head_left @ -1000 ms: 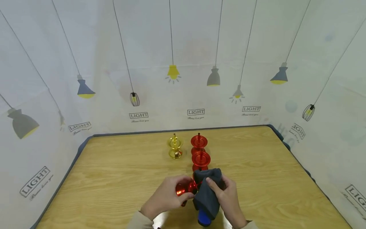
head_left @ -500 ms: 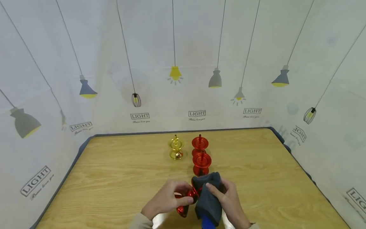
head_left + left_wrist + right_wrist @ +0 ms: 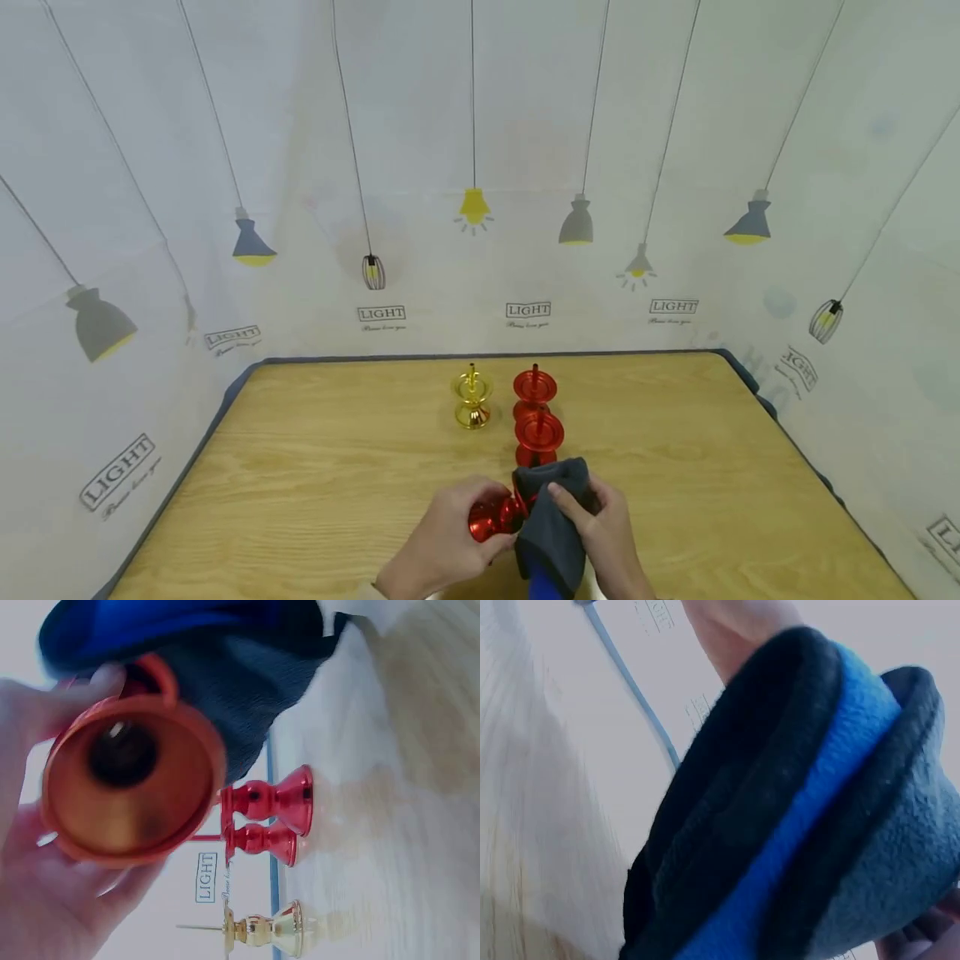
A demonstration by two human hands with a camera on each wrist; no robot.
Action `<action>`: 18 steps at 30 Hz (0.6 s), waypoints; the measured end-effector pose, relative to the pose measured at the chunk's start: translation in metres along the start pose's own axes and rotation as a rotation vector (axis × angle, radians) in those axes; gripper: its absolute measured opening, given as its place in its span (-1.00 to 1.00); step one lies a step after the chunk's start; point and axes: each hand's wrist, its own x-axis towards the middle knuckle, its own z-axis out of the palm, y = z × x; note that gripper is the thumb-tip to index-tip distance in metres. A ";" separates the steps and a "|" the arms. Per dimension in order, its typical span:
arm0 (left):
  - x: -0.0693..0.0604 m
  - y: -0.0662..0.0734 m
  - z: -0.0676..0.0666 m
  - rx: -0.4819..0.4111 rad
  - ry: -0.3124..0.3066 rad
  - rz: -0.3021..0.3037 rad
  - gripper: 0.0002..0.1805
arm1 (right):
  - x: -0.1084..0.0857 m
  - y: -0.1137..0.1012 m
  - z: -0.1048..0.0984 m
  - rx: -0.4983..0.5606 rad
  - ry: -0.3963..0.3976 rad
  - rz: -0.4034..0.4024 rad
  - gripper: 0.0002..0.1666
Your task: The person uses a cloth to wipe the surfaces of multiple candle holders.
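Note:
My left hand (image 3: 448, 533) grips a red metallic candle holder (image 3: 497, 518) by its base, tipped on its side above the table. In the left wrist view the hollow underside of that base (image 3: 187, 806) faces the camera. A dark grey and blue cloth (image 3: 552, 525) is pinched in my right hand (image 3: 603, 529), thumb on top, and wraps over the holder's dish end, hiding most of it. Folds of the cloth (image 3: 780, 847) fill much of the right wrist view. Two more red candle holders (image 3: 539, 432) stand upright just beyond the hands, one behind the other.
A gold candle holder (image 3: 472, 404) stands upright left of the red pair. The wood-grain table (image 3: 315, 467) is bounded at the back and sides by a pale curtain (image 3: 420, 217) printed with lamps. A dark edging (image 3: 375, 359) runs along the table's far edge.
The red candle holder's base has swung up and turned within my left hand, while the cloth stays over its dish end. The head view has shifted slightly; the standing holders stay put.

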 end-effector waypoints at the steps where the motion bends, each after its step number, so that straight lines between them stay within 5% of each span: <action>1: 0.000 0.001 0.002 0.040 0.030 0.016 -0.62 | 0.000 0.000 0.001 0.003 0.009 0.005 -0.53; 5: 0.001 0.003 0.006 0.132 0.092 0.015 -0.63 | 0.000 -0.002 0.002 -0.005 0.025 0.016 -0.53; 9: 0.001 0.001 0.005 0.035 0.053 -0.039 -0.72 | 0.001 -0.002 -0.001 -0.026 -0.005 0.007 -0.55; 14: 0.001 -0.006 -0.004 -0.195 -0.101 -0.121 -0.79 | 0.004 -0.002 -0.008 -0.022 -0.166 -0.043 -0.62; 18: -0.001 -0.009 -0.010 -0.403 -0.262 -0.213 -0.62 | 0.003 -0.002 -0.012 -0.011 -0.270 -0.063 -0.65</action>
